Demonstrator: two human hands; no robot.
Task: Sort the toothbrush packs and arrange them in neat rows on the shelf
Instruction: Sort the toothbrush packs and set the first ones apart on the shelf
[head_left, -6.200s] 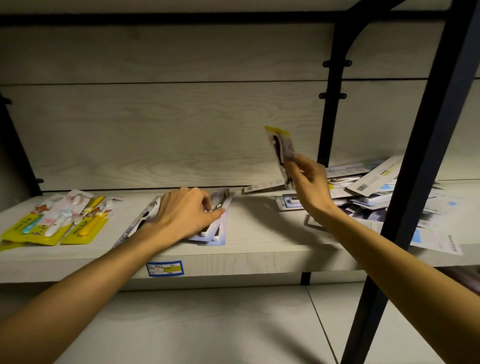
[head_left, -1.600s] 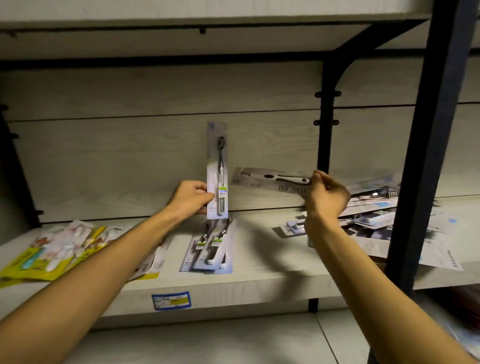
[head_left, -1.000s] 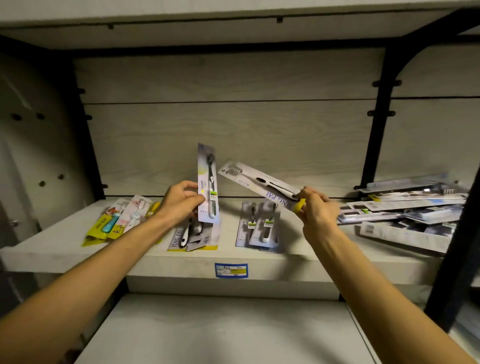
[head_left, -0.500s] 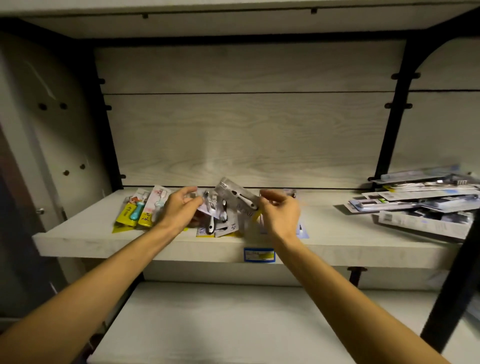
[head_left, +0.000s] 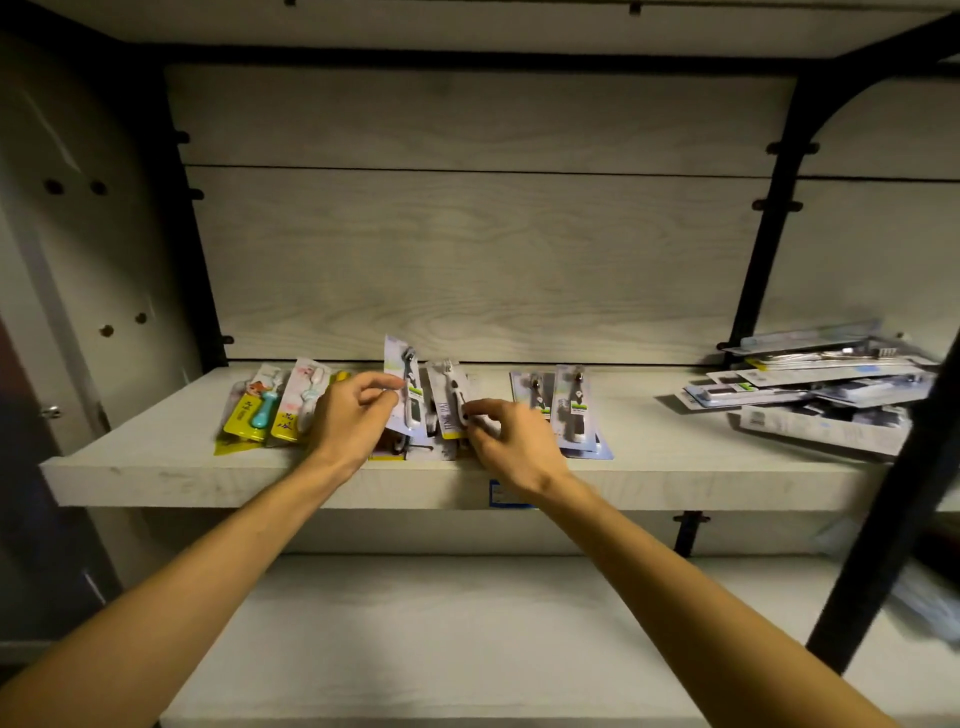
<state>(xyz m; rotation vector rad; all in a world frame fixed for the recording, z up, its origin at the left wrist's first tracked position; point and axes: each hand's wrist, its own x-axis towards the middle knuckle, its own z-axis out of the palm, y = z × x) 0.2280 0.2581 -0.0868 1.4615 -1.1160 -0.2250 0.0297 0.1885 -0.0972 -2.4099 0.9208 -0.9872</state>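
Left hand (head_left: 353, 415) pinches a toothbrush pack (head_left: 402, 387) upright over the shelf (head_left: 156, 467); right hand (head_left: 511, 441) grips another pack (head_left: 449, 400), probably resting on the middle stack, hard to tell.

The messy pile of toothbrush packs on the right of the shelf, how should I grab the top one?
Probably pinch the top pack by its left end with the fingers, coming from the left-front: it lies flat on the pile, that end juts free.
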